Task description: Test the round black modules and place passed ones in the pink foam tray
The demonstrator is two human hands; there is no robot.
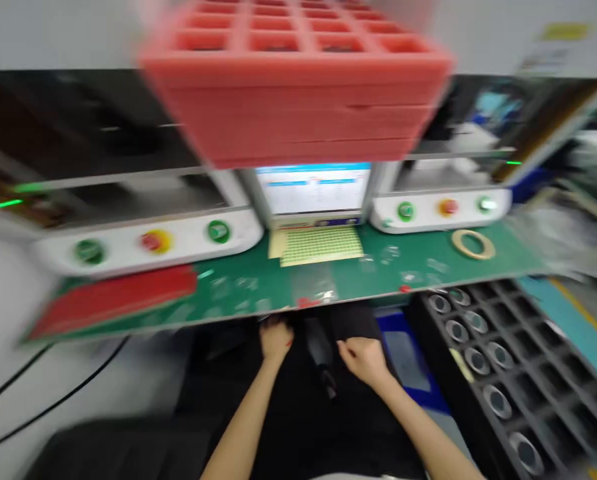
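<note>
My left hand [275, 339] is low in the middle of the head view, over dark clothing, just below the front edge of the green bench [258, 267]. Its fingers look curled and partly blurred; whatever lies inside them is hidden. To its right, my right hand [363, 359] forms a fist above my lap, palm turned away, so its contents cannot be seen. A dark, blurred object [323, 360] shows between the two hands. Neither hand touches the bench top.
A red foam tray stack [298, 113] juts out overhead, above a lit screen [315, 190]. Button panels [153, 241] flank it. A yellow-green sticker sheet [323, 245], tape roll [473, 245] and red mat [113, 300] lie on the bench. At right stands a black compartment tray [528, 387] with several round parts.
</note>
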